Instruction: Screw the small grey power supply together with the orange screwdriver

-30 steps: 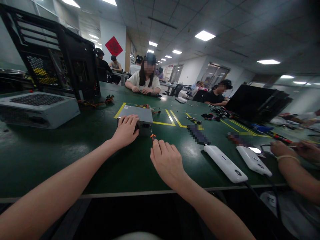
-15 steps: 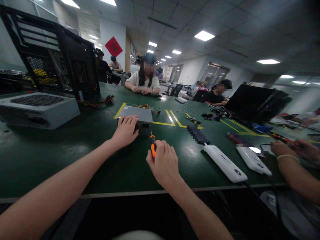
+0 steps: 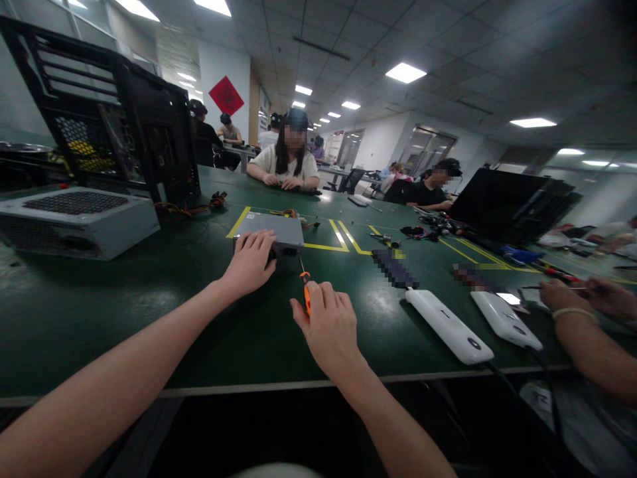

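A grey metal power supply (image 3: 283,229) lies on the green table in front of me, with a socket in its near face. My left hand (image 3: 251,260) grips its near left part, fingers over the top and thumb against the near face. In my right hand (image 3: 328,325) is a screwdriver (image 3: 306,292) with an orange and black handle. Its thin shaft points at the right end of the near face; whether the tip touches the metal I cannot tell. My right thumb stands a little off the handle, while the other fingers curl round it.
To the left sit a larger power supply (image 3: 79,222) and an open black computer case (image 3: 119,126). White power banks (image 3: 448,325) with cables lie to the right. A co-worker's hands (image 3: 567,299) work at the far right, and another person (image 3: 286,156) sits opposite.
The screwdriver has drawn back slightly, and more of its shaft shows. My right thumb has moved a little away from the handle. My left hand and the power supply have stayed put.
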The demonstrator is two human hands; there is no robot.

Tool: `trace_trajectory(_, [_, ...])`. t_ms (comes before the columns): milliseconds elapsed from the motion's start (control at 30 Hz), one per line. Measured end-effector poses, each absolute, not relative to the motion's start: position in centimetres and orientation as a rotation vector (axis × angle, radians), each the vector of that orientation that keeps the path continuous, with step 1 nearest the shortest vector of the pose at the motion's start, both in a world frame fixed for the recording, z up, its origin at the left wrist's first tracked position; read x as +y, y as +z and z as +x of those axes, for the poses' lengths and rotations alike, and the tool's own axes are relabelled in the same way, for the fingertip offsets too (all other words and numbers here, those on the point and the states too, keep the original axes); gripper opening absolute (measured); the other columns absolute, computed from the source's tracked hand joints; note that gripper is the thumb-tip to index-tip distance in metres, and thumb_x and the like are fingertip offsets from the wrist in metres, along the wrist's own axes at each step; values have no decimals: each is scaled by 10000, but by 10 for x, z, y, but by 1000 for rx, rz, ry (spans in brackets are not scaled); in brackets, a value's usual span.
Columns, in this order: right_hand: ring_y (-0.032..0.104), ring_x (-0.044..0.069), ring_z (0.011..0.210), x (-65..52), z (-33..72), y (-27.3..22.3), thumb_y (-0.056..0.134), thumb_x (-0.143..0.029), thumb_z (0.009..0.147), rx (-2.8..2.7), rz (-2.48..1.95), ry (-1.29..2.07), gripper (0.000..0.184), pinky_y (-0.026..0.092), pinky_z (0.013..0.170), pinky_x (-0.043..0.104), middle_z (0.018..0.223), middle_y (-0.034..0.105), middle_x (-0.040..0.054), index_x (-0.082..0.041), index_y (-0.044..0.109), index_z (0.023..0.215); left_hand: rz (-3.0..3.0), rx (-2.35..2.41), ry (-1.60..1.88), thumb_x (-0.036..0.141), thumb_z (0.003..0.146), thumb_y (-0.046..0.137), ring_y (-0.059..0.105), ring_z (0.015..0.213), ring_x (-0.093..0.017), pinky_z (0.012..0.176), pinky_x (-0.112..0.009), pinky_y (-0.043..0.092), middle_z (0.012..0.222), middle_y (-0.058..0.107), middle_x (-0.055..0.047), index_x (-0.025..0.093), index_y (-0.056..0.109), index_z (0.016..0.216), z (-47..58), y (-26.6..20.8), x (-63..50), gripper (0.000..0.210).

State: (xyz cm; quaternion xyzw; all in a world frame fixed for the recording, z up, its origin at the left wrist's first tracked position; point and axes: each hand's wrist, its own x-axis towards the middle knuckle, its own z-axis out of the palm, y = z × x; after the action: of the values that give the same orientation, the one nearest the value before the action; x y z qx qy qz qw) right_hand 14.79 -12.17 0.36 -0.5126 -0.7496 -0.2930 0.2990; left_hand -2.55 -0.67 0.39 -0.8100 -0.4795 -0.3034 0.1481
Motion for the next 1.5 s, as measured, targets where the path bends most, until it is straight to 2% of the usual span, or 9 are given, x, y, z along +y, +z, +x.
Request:
trace_trajectory(167, [555,187,855,-121,145,3,462,-135,852,-1987,-1282,-806,196,434,731,307,968,578,111,-114,503,1042,-2330,-1370,-891,235,795,450,379,1247,-270,1052,-454,211,1322,466,-142,144,437,1205,-25,3,-5,420])
trace_trajectory(333, [542,147,639,-117,150,3,470,-266,899,-1953,-1370,-820,183,429,596,278,791,577,39,-145,513,1029,-2304,-1364,-863,239,800,451,384,1244,-269,1050,-449,215,1322,469,-133,147,439,1208,-26,2,-5,418])
trace_trajectory(467, [563,155,668,-118,150,4,526,-357,864,-1951,-1422,-745,249,450,571,270,858,575,63,-141,531,988,-2299,-1358,-867,242,803,451,383,1244,-269,1051,-445,213,1317,473,-139,134,440,1208,-26,1,-4,419])
trace_trajectory(567, [574,149,716,-120,147,4,514,-177,839,-1995,-1398,-670,186,477,601,267,987,548,111,-125,522,1017,-2305,-1366,-868,243,799,454,381,1246,-273,1048,-448,218,1317,471,-142,130,436,1213,-26,1,-4,429])
trace_trajectory(667, [573,136,716,-120,146,2,454,-74,812,-2068,-1340,-607,265,486,606,265,1072,513,150,-111,500,1070,-2316,-1370,-873,241,796,453,377,1250,-274,1043,-451,222,1320,468,-140,138,435,1214,-25,2,-5,430])
trace_trajectory(800, [590,126,715,-118,149,0,400,-121,881,-2077,-1286,-626,234,482,588,237,1088,549,131,-127,502,1092,-2335,-1369,-904,247,799,455,372,1255,-276,1048,-453,211,1321,465,-142,137,436,1214,-25,2,-5,430])
trace_trajectory(967, [573,101,613,-118,153,1,425,-226,912,-1966,-1324,-728,173,442,530,222,1110,585,86,-205,577,992,-2317,-1374,-886,242,794,460,384,1243,-273,1044,-449,223,1318,471,-138,137,442,1205,-25,2,-5,424])
trace_trajectory(1200, [606,178,823,-120,149,3,375,-107,871,-2115,-1268,-658,278,498,679,293,1159,520,155,-159,536,1092,-2323,-1375,-902,244,794,458,381,1245,-271,1049,-448,216,1317,470,-140,140,442,1207,-25,2,-5,427])
trace_trajectory(1500, [603,129,665,-117,152,8,433,-280,913,-1932,-1424,-707,191,477,563,235,967,603,68,-167,541,1021,-2312,-1364,-893,238,793,445,382,1241,-273,1044,-451,218,1311,477,-143,135,450,1199,-26,2,-4,419])
